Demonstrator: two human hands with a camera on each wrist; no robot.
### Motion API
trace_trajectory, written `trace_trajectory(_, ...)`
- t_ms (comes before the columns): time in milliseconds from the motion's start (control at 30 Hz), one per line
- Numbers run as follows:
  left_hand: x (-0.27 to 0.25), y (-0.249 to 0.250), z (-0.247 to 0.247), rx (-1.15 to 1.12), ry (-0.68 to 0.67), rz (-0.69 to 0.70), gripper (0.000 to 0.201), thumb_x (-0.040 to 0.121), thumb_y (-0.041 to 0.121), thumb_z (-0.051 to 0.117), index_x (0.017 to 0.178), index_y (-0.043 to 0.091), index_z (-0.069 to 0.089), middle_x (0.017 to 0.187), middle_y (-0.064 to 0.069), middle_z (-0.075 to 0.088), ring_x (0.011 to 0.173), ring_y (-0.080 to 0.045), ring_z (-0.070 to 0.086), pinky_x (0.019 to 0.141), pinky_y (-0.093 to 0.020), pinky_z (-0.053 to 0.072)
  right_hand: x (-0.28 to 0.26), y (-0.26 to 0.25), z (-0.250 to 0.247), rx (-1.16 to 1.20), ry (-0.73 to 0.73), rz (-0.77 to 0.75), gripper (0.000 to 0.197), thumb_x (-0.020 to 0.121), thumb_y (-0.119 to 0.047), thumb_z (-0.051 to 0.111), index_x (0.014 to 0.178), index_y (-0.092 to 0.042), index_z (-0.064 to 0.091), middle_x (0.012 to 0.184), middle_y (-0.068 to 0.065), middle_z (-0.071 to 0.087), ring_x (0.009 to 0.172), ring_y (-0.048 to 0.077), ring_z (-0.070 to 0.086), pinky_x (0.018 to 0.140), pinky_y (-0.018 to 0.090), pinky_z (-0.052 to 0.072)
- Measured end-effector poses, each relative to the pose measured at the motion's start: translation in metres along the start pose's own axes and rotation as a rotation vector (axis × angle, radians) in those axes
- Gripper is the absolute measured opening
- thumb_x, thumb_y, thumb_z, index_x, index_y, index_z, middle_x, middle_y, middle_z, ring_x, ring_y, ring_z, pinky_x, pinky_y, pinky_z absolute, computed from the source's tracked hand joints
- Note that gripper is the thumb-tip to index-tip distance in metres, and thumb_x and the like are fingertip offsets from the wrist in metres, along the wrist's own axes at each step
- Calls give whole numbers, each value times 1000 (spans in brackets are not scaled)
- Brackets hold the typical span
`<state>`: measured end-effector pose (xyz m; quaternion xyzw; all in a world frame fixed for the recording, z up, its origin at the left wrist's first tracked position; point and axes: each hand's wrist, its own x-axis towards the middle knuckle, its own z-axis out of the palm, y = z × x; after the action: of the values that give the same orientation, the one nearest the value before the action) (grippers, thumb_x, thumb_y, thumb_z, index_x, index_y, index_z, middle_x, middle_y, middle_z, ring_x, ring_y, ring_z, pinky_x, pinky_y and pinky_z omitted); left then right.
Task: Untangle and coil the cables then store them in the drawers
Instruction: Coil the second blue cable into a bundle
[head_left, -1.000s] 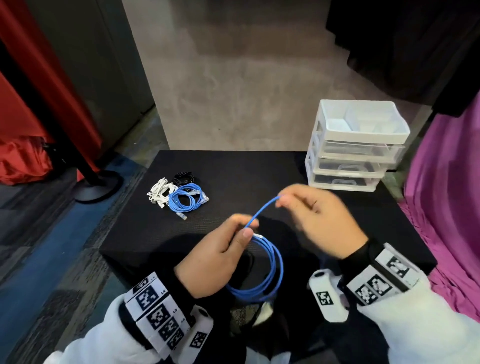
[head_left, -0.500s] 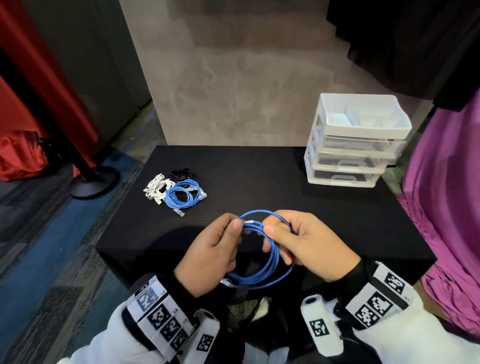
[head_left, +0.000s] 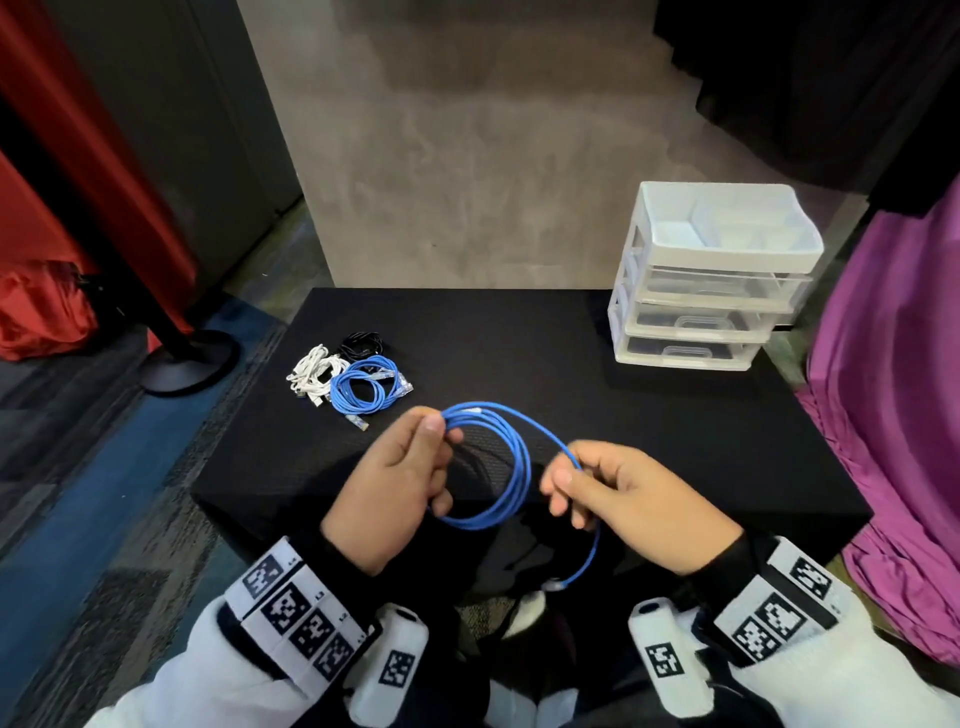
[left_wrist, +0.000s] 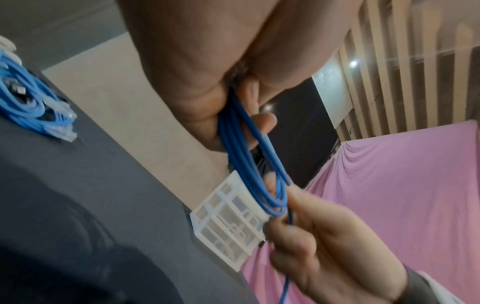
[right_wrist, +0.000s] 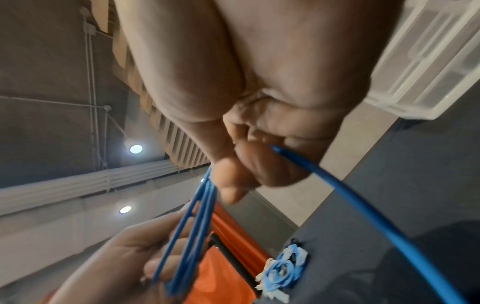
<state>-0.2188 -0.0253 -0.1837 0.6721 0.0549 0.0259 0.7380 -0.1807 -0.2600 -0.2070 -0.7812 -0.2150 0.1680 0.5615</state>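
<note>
A blue cable (head_left: 511, 470) hangs in several loops above the front of the black table (head_left: 545, 364). My left hand (head_left: 410, 467) pinches the top of the loops (left_wrist: 241, 148) between thumb and fingers. My right hand (head_left: 597, 483) pinches the loose strand (right_wrist: 337, 185) to the right of the coil. The free end with its clear plug (head_left: 556, 584) dangles below my right hand. The white drawer unit (head_left: 711, 280) stands at the back right of the table, its drawers pushed in.
A coiled blue cable (head_left: 363, 389), a white cable bundle (head_left: 314, 374) and a black cable bundle (head_left: 361, 343) lie together at the table's left. Purple cloth (head_left: 893, 395) hangs at the right. A black stand base (head_left: 189, 358) sits on the floor at left.
My right hand has drawn away to the right from the coil, sliding along the strand, after bringing a loop to my left hand. The coil now has one more loop.
</note>
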Motion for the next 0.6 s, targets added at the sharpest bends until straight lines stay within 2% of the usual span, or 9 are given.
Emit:
trace_trajectory(67, 7, 1, -13, 63, 72, 40, 30, 110, 21, 37, 91, 8, 56, 58, 10, 41, 46, -4, 31, 42, -23, 35, -9, 16, -10, -262, -15, 31, 21, 103, -18, 59, 86, -24, 72, 86, -3, 72, 81, 8, 64, 85, 33, 51)
trace_trajectory(133, 15, -3, -27, 202, 129, 102, 31, 110, 26, 39, 89, 11, 58, 60, 9, 43, 46, -6, 36, 45, -27, 38, -16, 20, -17, -349, -14, 81, 21, 102, -23, 61, 86, -28, 73, 86, -3, 71, 82, 7, 65, 86, 37, 53)
trace_trajectory(233, 20, -17, -38, 556, 173, 195, 31, 108, 36, 41, 88, 19, 58, 64, 16, 57, 44, -14, 50, 55, -33, 48, -21, 2, -20, 96, -2, 90, 17, 101, -14, 60, 94, -12, 76, 82, 7, 71, 71, 16, 62, 69, 32, 56)
trace_trajectory(300, 19, -25, -34, 649, 195, 222, 29, 107, 34, 41, 87, 20, 56, 71, 11, 62, 43, -16, 56, 55, -35, 53, -21, -23, -18, 361, 50, 39, 19, 95, -16, 62, 101, -4, 75, 85, 15, 72, 71, 23, 62, 69, 30, 57)
trace_trajectory(367, 16, -29, -23, 622, 198, 225, 28, 107, 32, 42, 86, 18, 54, 73, -1, 60, 42, -15, 55, 52, -36, 54, -17, -42, -11, 451, 114, -18, 20, 94, -17, 63, 102, -5, 77, 87, 16, 71, 72, 25, 64, 71, 30, 58)
trace_trajectory(400, 13, -30, -15, 600, 190, 220, 28, 107, 30, 42, 86, 17, 54, 72, -2, 58, 41, -14, 55, 50, -34, 54, -14, -47, -6, 449, 154, -40, 18, 96, -14, 63, 103, -7, 78, 86, 15, 71, 72, 24, 64, 71, 29, 59)
trace_trajectory(433, 10, -29, -8, 573, 181, 210, 28, 107, 29, 42, 87, 16, 55, 69, 4, 56, 41, -13, 54, 49, -32, 53, -9, -49, 0, 425, 192, -56, 16, 97, -11, 64, 103, -9, 79, 85, 13, 71, 71, 22, 64, 70, 27, 58)
trace_trajectory(500, 4, -24, 9, 456, 162, 167, 29, 108, 25, 41, 88, 12, 57, 63, 13, 55, 43, -8, 50, 46, -33, 51, -2, -47, 11, 273, 266, -100, 17, 96, -10, 68, 104, -18, 80, 90, 7, 71, 72, 16, 63, 70, 25, 56)
trace_trajectory(600, -7, -11, 28, 143, 127, 13, 31, 110, 22, 37, 89, 9, 56, 54, 14, 47, 43, -2, 39, 41, -25, 42, 4, -36, 29, -53, 358, -174, 34, 94, -15, 73, 122, -35, 74, 107, -6, 62, 86, 8, 61, 88, 16, 47)
